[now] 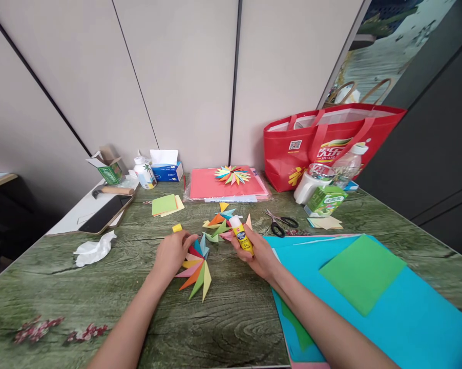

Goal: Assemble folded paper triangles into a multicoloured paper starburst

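My right hand [256,251] is wrapped round a glue stick [242,237] with a yellow body, its white end tilted up and left. My left hand [174,252] has its fingers curled at the upper left of a half-round paper fan [196,269] of folded coloured points, pinching its edge; the fingertips are partly hidden. Just behind the left knuckles shows a yellow cap [177,227]; whether the hand touches it I cannot tell. Several loose folded paper pieces [216,225] lie beyond, between the two hands.
A finished paper star [232,175] sits on packed red paper [204,183] at the back. Scissors [280,223] lie right of the hands, near large blue sheets [357,287]. A red bag [280,154] stands back right; a hammer [113,190], phone [106,214] and crumpled tissue [95,249] lie left.
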Demonstrator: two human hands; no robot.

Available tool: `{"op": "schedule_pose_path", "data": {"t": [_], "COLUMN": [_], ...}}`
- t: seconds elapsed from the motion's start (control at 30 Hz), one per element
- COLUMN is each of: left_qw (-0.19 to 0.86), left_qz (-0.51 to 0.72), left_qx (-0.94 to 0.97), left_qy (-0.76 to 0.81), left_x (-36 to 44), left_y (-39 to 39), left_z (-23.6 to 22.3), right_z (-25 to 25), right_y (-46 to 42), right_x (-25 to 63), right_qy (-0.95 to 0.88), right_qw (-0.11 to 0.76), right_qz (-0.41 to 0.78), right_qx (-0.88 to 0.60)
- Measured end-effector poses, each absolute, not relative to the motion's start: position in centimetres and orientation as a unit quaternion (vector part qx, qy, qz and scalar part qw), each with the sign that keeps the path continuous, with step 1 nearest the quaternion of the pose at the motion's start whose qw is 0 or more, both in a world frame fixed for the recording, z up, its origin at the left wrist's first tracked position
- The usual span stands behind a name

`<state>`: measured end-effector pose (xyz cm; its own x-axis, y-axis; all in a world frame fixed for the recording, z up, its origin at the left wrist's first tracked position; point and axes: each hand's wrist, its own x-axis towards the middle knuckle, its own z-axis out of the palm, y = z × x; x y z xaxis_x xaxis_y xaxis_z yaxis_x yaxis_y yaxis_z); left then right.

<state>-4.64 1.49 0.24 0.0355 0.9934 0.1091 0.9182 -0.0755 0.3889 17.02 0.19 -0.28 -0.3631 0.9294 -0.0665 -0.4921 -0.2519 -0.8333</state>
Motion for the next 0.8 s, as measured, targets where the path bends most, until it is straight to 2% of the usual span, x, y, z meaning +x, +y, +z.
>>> {"op": "schedule_pose_path", "data": {"t": [0.2,0.37,0.6,0.7,0.8], "left_qw": [0.166,0.354,0.575,0.631,0.644], "left_qz": [0.23,0.303,0.374,0.393,0.422], "left_qx": [0.683,0.614,0.476,0.437,0.421], "left_qy": [0.673,0.637,0.55,0.506,0.479], "left_x": [-4.9,-5.2,-5.1,-5.1,-4.8], "left_y": [1.9,2.3,1.8,1.6,1.4], "left_z": [-0.4,-0.6,1.2,1.6,1.7], "right_z": [-0.1,-0.6,-2.1,-2.4,-2.3], "right_y": [-0.6,-0.7,-0.5,-0.7,-0.9], "right_x": [16.6,16.3,15.9,15.7,15.5], "right_qy": [-0.438,-0.473,-0.603,-0.628,-0.642], "right_qw": [0.465,0.436,0.411,0.398,0.397], "right_qz": [0.717,0.704,0.531,0.511,0.492], "right_qx": [-0.279,-0.301,-0.431,-0.431,-0.433]}}
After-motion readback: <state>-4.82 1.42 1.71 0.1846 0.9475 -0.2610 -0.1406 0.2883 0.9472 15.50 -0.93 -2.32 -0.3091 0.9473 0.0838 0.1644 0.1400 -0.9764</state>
